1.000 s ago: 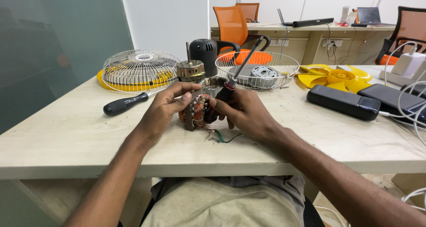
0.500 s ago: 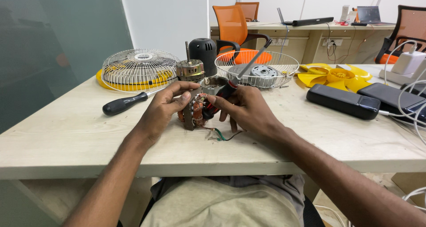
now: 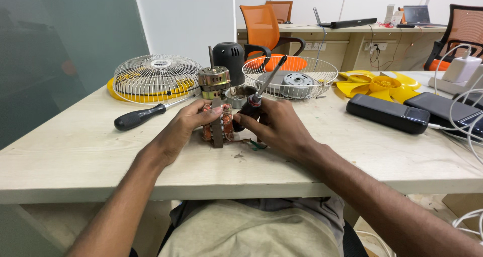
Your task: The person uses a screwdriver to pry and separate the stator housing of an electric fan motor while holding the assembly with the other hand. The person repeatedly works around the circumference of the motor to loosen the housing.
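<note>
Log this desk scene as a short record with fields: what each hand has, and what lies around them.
left hand: grips the copper-wound motor stator on the table
right hand: holds a screwdriver, shaft pointing up and away
left of hands: second screwdriver, fan grille on a yellow ring
behind: motor rotor, black housing, wire guard
right: yellow fan blade, two black power banks, white cables
</note>
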